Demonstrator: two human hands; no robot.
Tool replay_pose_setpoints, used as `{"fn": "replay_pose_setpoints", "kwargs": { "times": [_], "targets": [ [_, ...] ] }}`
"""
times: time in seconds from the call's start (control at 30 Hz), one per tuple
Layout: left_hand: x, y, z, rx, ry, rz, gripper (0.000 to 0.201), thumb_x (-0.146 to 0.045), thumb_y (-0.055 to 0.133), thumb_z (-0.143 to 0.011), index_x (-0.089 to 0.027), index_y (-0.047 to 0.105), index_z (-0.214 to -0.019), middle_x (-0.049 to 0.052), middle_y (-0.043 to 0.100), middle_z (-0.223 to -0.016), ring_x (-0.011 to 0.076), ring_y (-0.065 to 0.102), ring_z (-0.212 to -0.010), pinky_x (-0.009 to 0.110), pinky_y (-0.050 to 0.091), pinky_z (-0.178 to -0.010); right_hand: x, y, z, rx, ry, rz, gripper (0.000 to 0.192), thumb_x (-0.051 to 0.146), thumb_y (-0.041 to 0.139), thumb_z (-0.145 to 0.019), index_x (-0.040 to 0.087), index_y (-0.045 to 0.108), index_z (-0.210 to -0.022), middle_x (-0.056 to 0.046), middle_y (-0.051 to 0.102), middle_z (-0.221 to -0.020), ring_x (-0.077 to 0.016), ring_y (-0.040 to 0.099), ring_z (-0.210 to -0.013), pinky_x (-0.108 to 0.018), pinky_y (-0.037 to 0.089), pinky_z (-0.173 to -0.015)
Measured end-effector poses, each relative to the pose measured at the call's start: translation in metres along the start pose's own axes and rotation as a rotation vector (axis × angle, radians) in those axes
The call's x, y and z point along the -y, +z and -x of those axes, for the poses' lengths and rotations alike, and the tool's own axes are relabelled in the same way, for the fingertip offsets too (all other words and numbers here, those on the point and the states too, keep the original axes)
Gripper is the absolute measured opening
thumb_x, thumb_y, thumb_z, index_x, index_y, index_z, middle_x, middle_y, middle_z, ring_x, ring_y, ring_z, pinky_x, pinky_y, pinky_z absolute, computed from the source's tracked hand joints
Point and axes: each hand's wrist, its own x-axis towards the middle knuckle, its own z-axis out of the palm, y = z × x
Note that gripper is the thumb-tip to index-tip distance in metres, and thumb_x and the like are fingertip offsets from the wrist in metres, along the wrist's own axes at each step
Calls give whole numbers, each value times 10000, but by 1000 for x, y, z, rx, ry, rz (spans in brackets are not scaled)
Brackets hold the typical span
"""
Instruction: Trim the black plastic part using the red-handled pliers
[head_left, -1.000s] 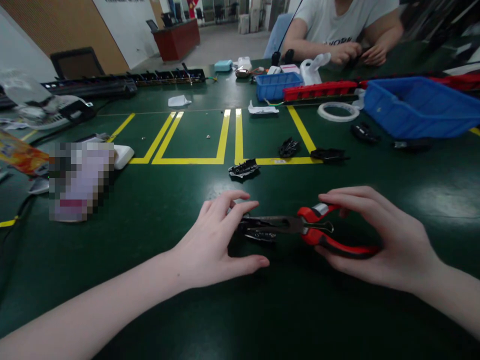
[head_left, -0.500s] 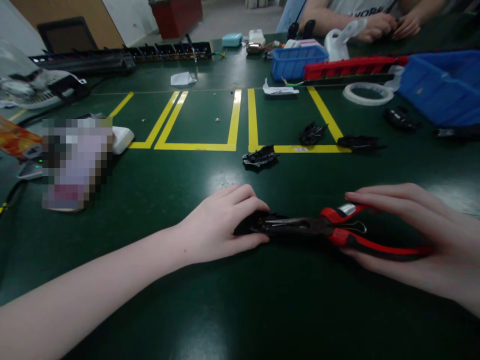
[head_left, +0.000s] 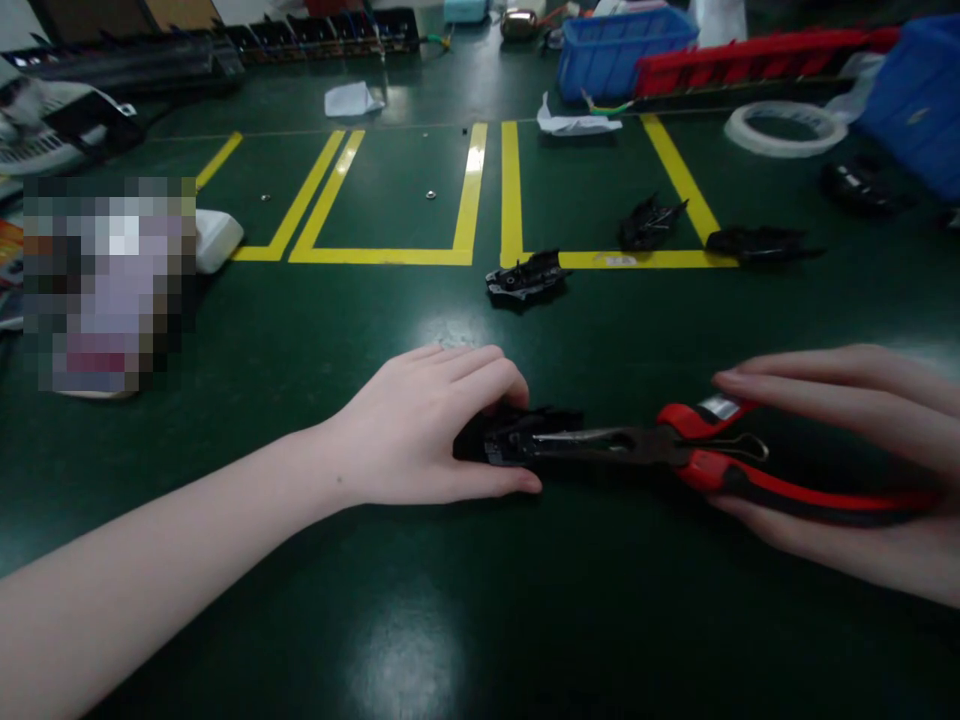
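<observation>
Left hand (head_left: 427, 430) pins a small black moulded plastic part (head_left: 502, 440) to the glossy green table (head_left: 480, 600). Right hand (head_left: 847, 470), closed round the handles, holds red-handled steel long-nose pliers (head_left: 675, 455); their slim nose touches the part, right of the left hand.

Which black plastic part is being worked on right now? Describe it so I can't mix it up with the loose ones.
On the green table, look below the yellow tape lines, near the bottom. The black part lies under the fingers of the left hand, with the nose of the red-handled pliers, held in the right hand, on it. The other black pieces lie untouched by the tape.
</observation>
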Motion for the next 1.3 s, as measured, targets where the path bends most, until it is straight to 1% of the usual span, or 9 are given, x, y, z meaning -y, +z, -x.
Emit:
{"fn": "replay_pose_setpoints", "kwargs": {
  "times": [0.13,0.3,0.47,0.6,0.7,0.77,0.9,1.1,1.3],
  "targets": [
    [-1,-1,0,-15,2,4,399,-539,618,-804,-177,570,-964,10,592,-873,145,555,-749,251,391,-632,-2,-1,4,60,50,2,538,545,625,-752,352,548,-1248,-41,644,-1103,-215,653,-867,-355,507,-665],
    [-1,1,0,-21,21,-9,385,-529,605,-815,-174,573,-961,9,591,-871,134,552,-733,244,393,-619,-1,-3,4,85,117,18,536,557,640,-726,370,569,-1223,-22,639,-1122,-216,653,-862,-363,512,-673],
    [-2,1,-1,-8,43,-50,365,-508,588,-831,-173,567,-976,17,595,-898,134,558,-736,245,400,-622,1,-5,1,87,25,-7,526,536,646,-732,335,583,-1214,-8,649,-1099,-187,659,-854,-318,525,-646],
    [-3,1,-1,-15,56,-52,362,-501,588,-836,-171,568,-984,14,592,-894,133,562,-745,241,398,-625,1,-6,-2,76,-2,7,559,537,643,-750,266,572,-1234,-28,650,-1073,-165,655,-829,-282,528,-648],
    [-3,1,0,-16,67,-56,363,-496,595,-834,-171,568,-992,8,588,-889,130,558,-748,239,394,-624,4,-8,-4,72,-37,4,519,523,645,-759,245,587,-1194,-33,650,-1051,-159,653,-813,-267,527,-648],
    [-3,1,0,-15,66,-53,364,-496,598,-833,-170,568,-993,3,584,-882,127,554,-743,238,392,-622,7,-9,-5,88,-16,-15,475,536,629,-763,262,591,-1150,-25,646,-1046,-166,652,-811,-278,528,-658],
    [-1,2,-1,-8,62,-52,376,-507,594,-833,-171,560,-1000,-1,580,-877,124,549,-737,234,389,-621,13,-11,-7,148,90,-68,438,553,593,-778,266,572,-1108,-28,640,-1040,-193,644,-833,-311,523,-709],
    [4,7,-5,-18,121,-148,452,-613,520,-838,-173,536,-942,-1,568,-806,139,539,-694,242,369,-599,11,-11,-12,182,6,-129,417,496,613,-783,230,545,-1097,-39,642,-986,-179,641,-810,-281,501,-633],
    [7,7,-8,21,181,-215,448,-618,459,-867,-178,531,-909,5,568,-821,144,529,-697,251,342,-580,12,-8,-9,132,14,-152,429,459,645,-766,217,538,-1105,-58,637,-1003,-210,632,-859,-327,518,-695]
  ]
}}
